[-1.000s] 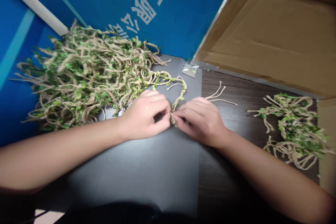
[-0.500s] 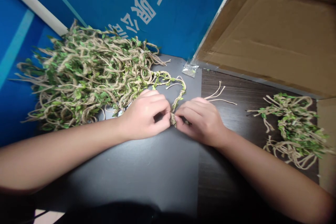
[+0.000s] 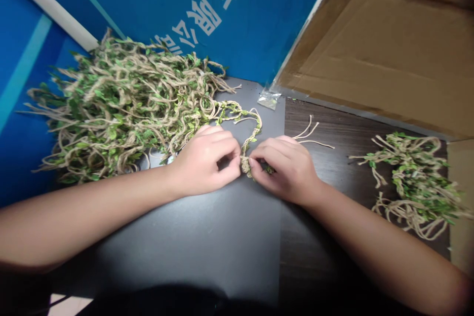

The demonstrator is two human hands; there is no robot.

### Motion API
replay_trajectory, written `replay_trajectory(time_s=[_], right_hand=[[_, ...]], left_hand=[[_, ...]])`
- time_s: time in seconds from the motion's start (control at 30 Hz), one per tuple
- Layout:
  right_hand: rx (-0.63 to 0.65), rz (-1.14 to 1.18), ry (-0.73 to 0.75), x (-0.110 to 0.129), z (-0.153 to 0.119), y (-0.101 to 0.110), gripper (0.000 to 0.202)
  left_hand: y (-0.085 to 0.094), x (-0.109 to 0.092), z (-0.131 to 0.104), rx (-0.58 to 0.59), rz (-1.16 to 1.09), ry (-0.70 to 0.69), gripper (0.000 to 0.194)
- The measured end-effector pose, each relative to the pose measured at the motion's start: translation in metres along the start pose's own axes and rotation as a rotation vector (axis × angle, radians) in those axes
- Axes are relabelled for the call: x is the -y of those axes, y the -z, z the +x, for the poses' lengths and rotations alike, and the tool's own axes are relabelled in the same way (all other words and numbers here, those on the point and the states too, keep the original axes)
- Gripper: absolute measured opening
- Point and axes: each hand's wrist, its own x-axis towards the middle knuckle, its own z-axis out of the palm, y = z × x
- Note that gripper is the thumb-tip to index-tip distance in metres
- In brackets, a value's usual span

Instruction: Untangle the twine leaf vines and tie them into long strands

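Observation:
My left hand (image 3: 211,160) pinches one side of a knotted part of a braided twine strand (image 3: 245,165) with green leaves. On the other side of that knot, my right hand (image 3: 283,165) has its thumb and forefinger closed on the same strand, and part of it is hidden under the palm. From the knot the braid curves up and back toward a large heap of leafy twine (image 3: 137,103) at the left. Loose twine ends (image 3: 309,134) stick out beyond my right hand.
A smaller leafy twine bundle (image 3: 418,177) lies at the right on the dark wood surface. A small clear packet (image 3: 268,99) is at the back of the grey mat (image 3: 222,237). Behind stand a blue panel (image 3: 266,19) and a cardboard box (image 3: 385,54).
My right thumb and forefinger have shifted slightly away from the knot, so more of the knotted twine shows between the hands. My left hand has barely moved.

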Motion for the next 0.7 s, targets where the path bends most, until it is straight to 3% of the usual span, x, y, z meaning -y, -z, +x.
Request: replay_trajectory(time_s=[0.7], right_hand=[[0.073,-0.013,0.07,-0.0008,0.0002,0.0008,0.006]], left_hand=[[0.0,0.0,-0.0011,0.002,0.005,-0.033,0.013]])
